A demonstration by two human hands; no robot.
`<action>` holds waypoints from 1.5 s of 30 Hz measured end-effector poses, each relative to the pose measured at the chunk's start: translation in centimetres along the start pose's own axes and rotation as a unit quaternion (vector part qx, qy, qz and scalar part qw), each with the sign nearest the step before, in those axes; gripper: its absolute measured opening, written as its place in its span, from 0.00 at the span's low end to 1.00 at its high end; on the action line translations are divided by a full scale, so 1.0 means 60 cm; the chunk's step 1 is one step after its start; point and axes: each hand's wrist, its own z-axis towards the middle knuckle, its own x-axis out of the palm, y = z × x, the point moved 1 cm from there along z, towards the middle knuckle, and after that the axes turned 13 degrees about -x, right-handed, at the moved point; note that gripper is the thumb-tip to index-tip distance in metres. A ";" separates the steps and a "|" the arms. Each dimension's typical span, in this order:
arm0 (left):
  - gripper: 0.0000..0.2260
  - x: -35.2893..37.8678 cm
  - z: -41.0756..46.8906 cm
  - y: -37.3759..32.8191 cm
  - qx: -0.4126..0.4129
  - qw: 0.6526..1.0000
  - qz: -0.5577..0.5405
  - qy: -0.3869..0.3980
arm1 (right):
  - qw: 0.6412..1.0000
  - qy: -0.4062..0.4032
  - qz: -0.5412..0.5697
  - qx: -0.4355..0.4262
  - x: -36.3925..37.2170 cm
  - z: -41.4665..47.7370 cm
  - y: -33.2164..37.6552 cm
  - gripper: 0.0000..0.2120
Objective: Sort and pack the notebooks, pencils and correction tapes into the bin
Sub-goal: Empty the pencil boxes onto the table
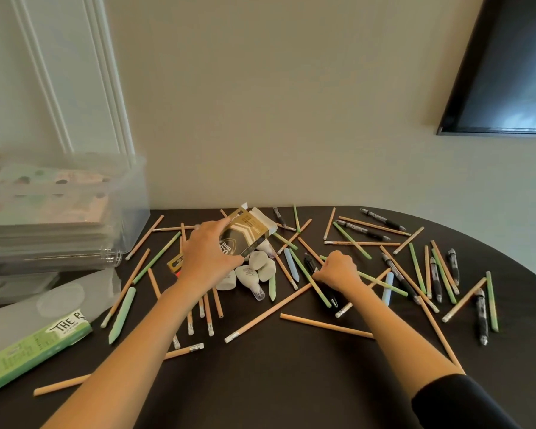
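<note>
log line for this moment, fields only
left hand: holds open pencil box | right hand: closed on green pencil | bin: notebooks inside | correction tapes: loose on table

Scattered pencils (pixel 327 326) and dark pens (pixel 482 317) cover most of the dark table (pixel 276 382), leaving bare gaps only along its near edge. The clear bin (pixel 75 212) blocks the far left; a green package (pixel 28 354) lies before it. Correction tapes (pixel 257 269) crowd the centre beneath a tilted box (pixel 245 235).

dark table (pixel 291 391), scattered pencils (pixel 327 326), bin (pixel 130 212)
</note>
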 end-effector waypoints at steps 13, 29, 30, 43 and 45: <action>0.33 -0.024 0.018 -0.007 0.000 0.992 -0.003 0.123 | 0.792 -0.183 0.574 -0.102 -0.079 -0.005 0.121 0.04; 0.34 -0.067 -0.004 -0.005 0.030 0.988 -0.050 0.141 | 0.888 0.016 0.392 -0.239 -0.059 -0.046 0.171 0.09; 0.34 -0.068 -0.002 -0.006 0.033 0.989 -0.049 0.138 | 0.892 0.025 0.381 -0.242 -0.058 -0.046 0.177 0.10; 0.33 -0.047 0.128 -0.011 0.006 0.997 0.057 0.052 | 0.877 -0.130 0.457 0.069 -0.047 0.143 0.109 0.12; 0.34 -0.040 0.159 -0.008 -0.003 0.996 0.076 0.035 | 0.935 -0.134 0.323 0.062 -0.030 0.189 0.093 0.12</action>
